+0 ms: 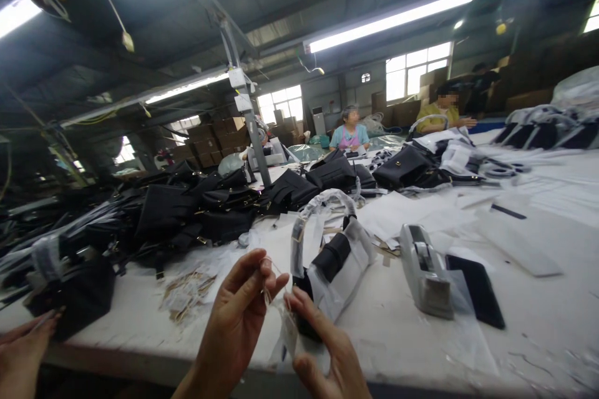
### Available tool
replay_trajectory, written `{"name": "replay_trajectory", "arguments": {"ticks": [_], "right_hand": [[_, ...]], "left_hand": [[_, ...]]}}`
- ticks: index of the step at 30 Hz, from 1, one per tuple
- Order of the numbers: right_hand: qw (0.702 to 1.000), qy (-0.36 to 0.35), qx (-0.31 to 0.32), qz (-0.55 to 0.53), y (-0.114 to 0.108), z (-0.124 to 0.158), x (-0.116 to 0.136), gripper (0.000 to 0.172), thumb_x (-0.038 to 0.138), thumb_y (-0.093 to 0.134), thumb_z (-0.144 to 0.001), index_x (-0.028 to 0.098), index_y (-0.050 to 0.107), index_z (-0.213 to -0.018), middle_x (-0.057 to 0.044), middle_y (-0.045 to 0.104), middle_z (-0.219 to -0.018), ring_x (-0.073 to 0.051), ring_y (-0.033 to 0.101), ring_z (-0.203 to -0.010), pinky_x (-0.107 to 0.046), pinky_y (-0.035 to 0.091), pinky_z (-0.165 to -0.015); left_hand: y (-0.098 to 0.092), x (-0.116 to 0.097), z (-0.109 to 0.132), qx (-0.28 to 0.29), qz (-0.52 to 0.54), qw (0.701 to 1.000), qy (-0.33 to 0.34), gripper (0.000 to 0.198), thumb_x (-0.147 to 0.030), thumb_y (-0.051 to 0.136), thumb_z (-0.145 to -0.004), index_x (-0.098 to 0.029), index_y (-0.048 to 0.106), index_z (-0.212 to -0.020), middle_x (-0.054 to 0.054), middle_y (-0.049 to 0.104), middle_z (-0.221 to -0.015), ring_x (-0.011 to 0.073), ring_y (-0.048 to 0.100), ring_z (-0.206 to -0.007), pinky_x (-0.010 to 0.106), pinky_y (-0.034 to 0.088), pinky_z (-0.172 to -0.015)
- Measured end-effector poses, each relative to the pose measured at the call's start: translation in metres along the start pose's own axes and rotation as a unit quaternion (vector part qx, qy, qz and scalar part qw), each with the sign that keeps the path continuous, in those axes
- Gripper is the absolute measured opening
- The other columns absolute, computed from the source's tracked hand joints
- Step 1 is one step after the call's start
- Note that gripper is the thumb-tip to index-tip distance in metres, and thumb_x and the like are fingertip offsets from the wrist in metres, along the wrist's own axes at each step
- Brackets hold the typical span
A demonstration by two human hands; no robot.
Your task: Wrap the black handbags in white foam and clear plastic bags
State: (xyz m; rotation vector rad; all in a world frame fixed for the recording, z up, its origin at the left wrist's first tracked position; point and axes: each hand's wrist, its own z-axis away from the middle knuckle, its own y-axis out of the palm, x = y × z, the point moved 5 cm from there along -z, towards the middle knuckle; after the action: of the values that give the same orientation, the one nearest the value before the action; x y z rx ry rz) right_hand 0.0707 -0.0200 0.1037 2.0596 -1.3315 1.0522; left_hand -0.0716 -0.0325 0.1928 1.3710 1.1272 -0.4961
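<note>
Near the table's front edge, my left hand (238,318) pinches a thin pale string (267,292) between thumb and fingers. To its right, my right hand (330,346) has its fingers closed at the string's lower part, beside a small translucent tag or packet (289,330). Just behind my hands stands a black handbag (332,257), partly covered in white tissue, its upright handle (298,238) wrapped in clear film. My right hand's fingers overlap the bag's lower left side in view; whether they touch it cannot be told.
A tape dispenser (427,280) and a dark phone (477,290) lie right. Black bags (168,212) are heaped left and behind. Another person's hand (23,349) is at far left beside a bag. Small tags (189,290) lie on the white table (397,343). People sit across.
</note>
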Motion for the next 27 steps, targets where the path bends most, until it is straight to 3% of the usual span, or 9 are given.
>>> {"name": "replay_trajectory", "arguments": {"ticks": [3, 9, 12, 14, 17, 19, 21, 24, 27], "right_hand": [[0.998, 0.030, -0.024, -0.044, 0.004, -0.010, 0.003, 0.069, 0.050, 0.066, -0.086, 0.024, 0.044, -0.146, -0.012, 0.052, -0.144, -0.031, 0.050, -0.132, -0.042, 0.043, -0.108], [0.992, 0.089, 0.020, -0.082, 0.005, -0.011, -0.009, 0.026, 0.040, 0.056, -0.094, 0.023, 0.073, -0.104, -0.007, 0.076, -0.092, -0.023, 0.072, -0.086, -0.031, 0.057, -0.079], [0.986, 0.094, 0.097, -0.095, -0.002, 0.003, -0.017, 0.029, 0.039, 0.052, -0.096, 0.022, 0.071, -0.110, -0.008, 0.076, -0.089, -0.021, 0.072, -0.080, -0.032, 0.056, -0.077], [0.984, 0.112, 0.119, -0.074, -0.010, 0.011, -0.020, 0.032, 0.040, 0.059, -0.093, 0.024, 0.067, -0.119, -0.010, 0.074, -0.106, -0.025, 0.070, -0.098, -0.038, 0.053, -0.090], [0.980, 0.132, 0.115, -0.094, -0.018, 0.013, -0.016, 0.059, 0.047, 0.072, -0.082, 0.028, 0.056, -0.135, -0.011, 0.065, -0.128, -0.029, 0.059, -0.120, -0.045, 0.042, -0.105], [0.973, 0.144, 0.108, -0.146, -0.016, 0.008, -0.012, 0.062, 0.053, 0.071, -0.081, 0.024, 0.057, -0.134, -0.012, 0.067, -0.120, -0.029, 0.064, -0.111, -0.043, 0.047, -0.099], [0.966, 0.173, 0.088, -0.168, -0.013, 0.004, -0.011, 0.048, 0.055, 0.065, -0.085, 0.018, 0.066, -0.115, -0.011, 0.072, -0.098, -0.024, 0.069, -0.090, -0.037, 0.053, -0.085], [0.958, 0.223, 0.042, -0.175, -0.012, 0.004, -0.018, 0.040, 0.056, 0.064, -0.086, 0.016, 0.070, -0.090, -0.006, 0.070, -0.071, -0.019, 0.068, -0.069, -0.031, 0.053, -0.072], [0.945, 0.264, 0.001, -0.192, -0.017, 0.010, -0.024, 0.041, 0.057, 0.070, -0.081, 0.016, 0.071, -0.088, -0.003, 0.068, -0.062, -0.016, 0.066, -0.058, -0.027, 0.051, -0.063]], "left_hand": [[0.007, 0.016, 0.007, 0.021, -0.004, 0.999, -0.047, 0.032, -0.026, 0.087, -0.066, -0.027, 0.074, -0.096, -0.002, 0.067, -0.083, 0.0105, 0.065, -0.071, 0.028, 0.059, -0.080], [0.011, 0.021, 0.014, 0.049, -0.023, 0.995, -0.080, 0.030, -0.030, 0.086, -0.067, -0.030, 0.074, -0.095, 0.000, 0.067, -0.083, 0.0106, 0.063, -0.065, 0.021, 0.055, -0.062], [0.008, 0.018, 0.011, 0.051, -0.050, 0.995, -0.070, 0.030, -0.030, 0.084, -0.070, -0.028, 0.073, -0.098, 0.001, 0.066, -0.083, 0.0111, 0.061, -0.065, 0.023, 0.054, -0.063], [0.007, 0.023, 0.011, 0.052, -0.068, 0.993, -0.085, 0.030, -0.031, 0.083, -0.071, -0.026, 0.073, -0.099, 0.003, 0.067, -0.088, 0.0118, 0.061, -0.069, 0.023, 0.053, -0.065], [0.010, 0.039, 0.013, 0.067, -0.084, 0.985, -0.133, 0.032, -0.033, 0.083, -0.071, -0.024, 0.073, -0.100, 0.005, 0.068, -0.092, 0.0134, 0.062, -0.071, 0.023, 0.051, -0.062], [0.014, 0.049, 0.016, 0.086, -0.087, 0.979, -0.165, 0.033, -0.035, 0.082, -0.072, -0.024, 0.072, -0.102, 0.007, 0.068, -0.092, 0.0142, 0.063, -0.069, 0.020, 0.046, -0.052], [0.017, 0.055, 0.017, 0.103, -0.087, 0.975, -0.178, 0.033, -0.037, 0.080, -0.074, -0.024, 0.072, -0.102, 0.007, 0.068, -0.092, 0.0150, 0.062, -0.066, 0.019, 0.041, -0.045], [0.016, 0.052, 0.013, 0.099, -0.067, 0.980, -0.161, 0.031, -0.035, 0.081, -0.074, -0.024, 0.072, -0.101, 0.005, 0.068, -0.089, 0.0147, 0.062, -0.068, 0.023, 0.050, -0.054], [0.007, 0.048, 0.005, 0.065, -0.048, 0.985, -0.150, 0.032, -0.031, 0.083, -0.072, -0.023, 0.072, -0.102, 0.004, 0.068, -0.091, 0.0137, 0.064, -0.075, 0.025, 0.053, -0.072]]}}
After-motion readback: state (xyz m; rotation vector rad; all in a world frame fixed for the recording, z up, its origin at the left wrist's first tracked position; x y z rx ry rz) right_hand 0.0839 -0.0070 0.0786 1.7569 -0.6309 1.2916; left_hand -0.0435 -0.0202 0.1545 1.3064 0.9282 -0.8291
